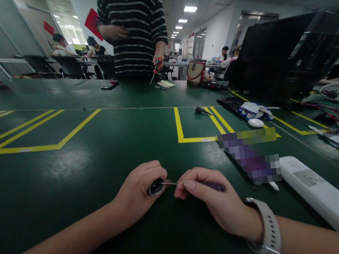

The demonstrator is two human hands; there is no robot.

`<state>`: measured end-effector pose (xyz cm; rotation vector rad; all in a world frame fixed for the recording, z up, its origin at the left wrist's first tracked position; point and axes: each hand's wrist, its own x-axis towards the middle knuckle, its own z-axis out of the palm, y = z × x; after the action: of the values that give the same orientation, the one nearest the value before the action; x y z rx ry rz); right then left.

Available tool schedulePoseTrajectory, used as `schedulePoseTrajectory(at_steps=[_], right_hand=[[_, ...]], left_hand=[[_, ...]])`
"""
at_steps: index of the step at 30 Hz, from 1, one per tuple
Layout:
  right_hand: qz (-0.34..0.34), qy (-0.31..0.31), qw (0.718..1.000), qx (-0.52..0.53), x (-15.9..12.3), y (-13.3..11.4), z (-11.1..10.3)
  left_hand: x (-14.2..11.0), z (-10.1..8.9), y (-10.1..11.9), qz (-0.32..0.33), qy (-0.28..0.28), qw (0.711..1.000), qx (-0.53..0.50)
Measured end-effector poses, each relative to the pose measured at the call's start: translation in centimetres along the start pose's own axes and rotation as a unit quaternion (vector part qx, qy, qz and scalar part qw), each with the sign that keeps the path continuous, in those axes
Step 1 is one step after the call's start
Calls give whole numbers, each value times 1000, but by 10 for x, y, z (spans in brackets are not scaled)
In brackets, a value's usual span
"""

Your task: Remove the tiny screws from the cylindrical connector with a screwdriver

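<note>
My left hand (142, 187) is closed around a dark round part with a shiny metal rim (156, 187), its open end turned toward my right hand. Fingers of my right hand (213, 192) wrap a small screwdriver (214, 185) with a dark purple handle. Its thin shaft reaches into the opening of the round part; where the tip touches inside is hidden. Both hands are just above the green table (121, 146), close together. A pale watch (265, 227) is on my right wrist.
Across the table a person in a striped top (132, 31) holds a red-and-black screwdriver (155, 68). A small dark-and-silver piece (201, 110) lies by yellow tape. To the right are a white long device (324, 193), gloves (254, 111), a white mouse (255, 123) and a black monitor (275, 53).
</note>
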<state>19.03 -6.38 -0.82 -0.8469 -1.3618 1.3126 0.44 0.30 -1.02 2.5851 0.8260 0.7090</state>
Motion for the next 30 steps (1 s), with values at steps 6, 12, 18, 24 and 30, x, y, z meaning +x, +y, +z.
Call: schedulePoseTrajectory(at_steps=[6, 12, 18, 24, 30], right_hand=[[-16, 11, 999, -26, -2, 0, 2], [-86, 23, 973, -211, -8, -11, 9], [-22, 9, 994, -106, -3, -5, 3], [38, 17, 997, 61, 2, 2, 1], [30, 16, 996, 77, 1, 3, 2]], left_hand=[[1, 0, 1, -4, -1, 1000, 0], [0, 0, 3, -15, -32, 997, 63], [-2, -1, 6, -15, -43, 996, 72], [-1, -1, 3, -1, -25, 999, 33], [1, -1, 1, 2, -19, 1000, -12]])
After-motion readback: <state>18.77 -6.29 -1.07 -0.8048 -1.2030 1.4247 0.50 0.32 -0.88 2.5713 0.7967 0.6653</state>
